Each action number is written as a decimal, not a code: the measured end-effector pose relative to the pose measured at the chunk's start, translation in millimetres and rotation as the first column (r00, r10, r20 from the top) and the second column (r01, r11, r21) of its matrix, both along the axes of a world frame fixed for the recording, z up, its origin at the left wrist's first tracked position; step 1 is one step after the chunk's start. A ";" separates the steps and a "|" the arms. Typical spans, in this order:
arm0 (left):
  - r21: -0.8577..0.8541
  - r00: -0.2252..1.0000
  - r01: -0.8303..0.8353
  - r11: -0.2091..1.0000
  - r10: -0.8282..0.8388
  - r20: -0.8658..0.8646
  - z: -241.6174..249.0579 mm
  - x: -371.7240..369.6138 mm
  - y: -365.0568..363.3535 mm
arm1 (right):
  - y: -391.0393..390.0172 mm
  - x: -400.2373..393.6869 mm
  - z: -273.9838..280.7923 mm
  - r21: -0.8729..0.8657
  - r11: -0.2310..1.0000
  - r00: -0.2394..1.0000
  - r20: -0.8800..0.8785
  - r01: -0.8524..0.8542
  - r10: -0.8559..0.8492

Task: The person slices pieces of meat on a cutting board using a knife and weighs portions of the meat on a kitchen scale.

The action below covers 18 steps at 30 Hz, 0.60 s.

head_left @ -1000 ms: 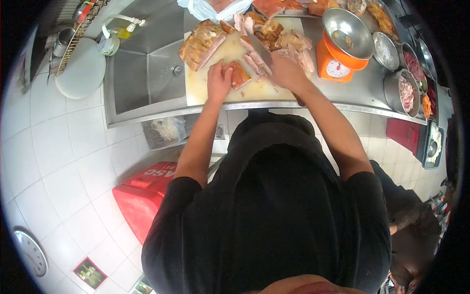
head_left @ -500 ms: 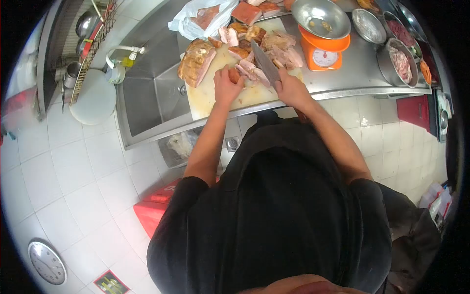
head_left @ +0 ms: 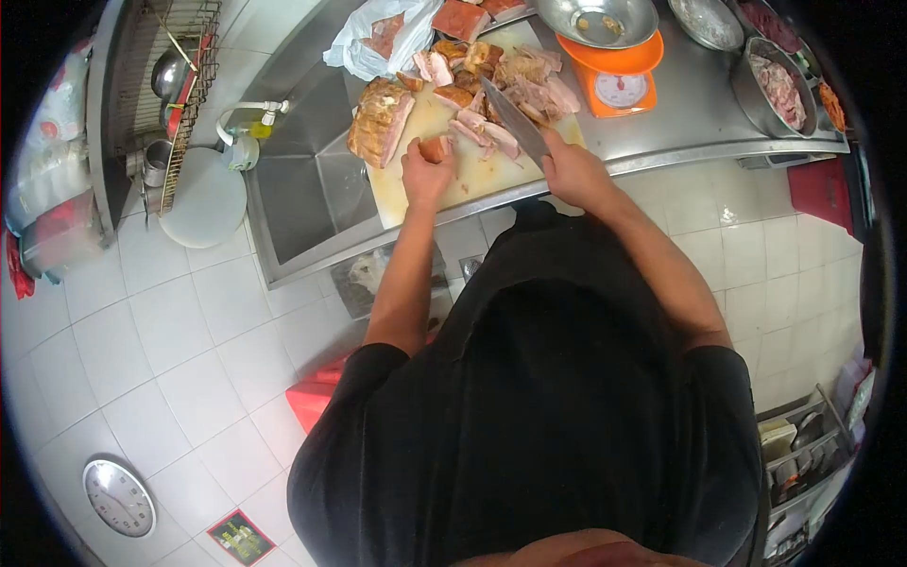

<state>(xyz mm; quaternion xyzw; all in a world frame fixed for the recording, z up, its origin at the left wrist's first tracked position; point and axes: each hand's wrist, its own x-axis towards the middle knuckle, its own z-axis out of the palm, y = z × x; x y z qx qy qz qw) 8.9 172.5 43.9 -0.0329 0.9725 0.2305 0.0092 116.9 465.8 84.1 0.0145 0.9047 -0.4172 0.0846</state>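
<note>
My left hand (head_left: 428, 176) grips a small piece of meat with reddish-brown skin (head_left: 436, 148) low over the cutting board (head_left: 468, 184). In my right hand (head_left: 573, 172) is the handle of a wide-bladed knife (head_left: 515, 123), its tip pointing up and left across the meat. Sliced meat (head_left: 484, 132) lies between my left hand and the blade. A large roasted slab (head_left: 380, 122) rests at the board's left edge. Further back are more cut chunks (head_left: 453, 98) and a pile of pale meat (head_left: 539, 80), partly behind the blade.
A steel sink (head_left: 312, 194) is left of the board. Behind it sits a white plastic bag (head_left: 354, 42) with meat. To the right, an orange scale (head_left: 609, 92) carries a metal bowl (head_left: 628, 13). A pot of raw meat (head_left: 756, 104) stands at the far right.
My left hand has moved left, away from the slices and the knife, with the small piece in its fingers. The knife has shifted slightly right relative to the slices. The whole view has also shifted.
</note>
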 end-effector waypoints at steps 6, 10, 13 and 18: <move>0.571 0.968 -0.185 0.799 0.048 0.246 -0.9 -14.5 -29.2 | 13.6 9.9 -6.4 -0.027 0.999 0.998 -0.054 -0.031 0.029; 0.833 0.978 -0.142 0.535 -0.054 0.202 33.9 -14.7 -4.6 | 26.5 18.9 -18.6 0.039 0.997 0.998 -0.014 -0.060 0.061; 0.870 0.989 0.000 0.493 -0.128 0.073 63.7 -30.4 19.6 | 35.1 30.9 -25.6 0.014 1.000 0.999 -0.037 -0.011 0.012; 0.750 0.957 0.235 0.618 -0.283 -0.067 146.4 -52.1 91.6 | 48.7 45.5 -25.8 0.001 1.000 1.000 -0.010 0.027 -0.027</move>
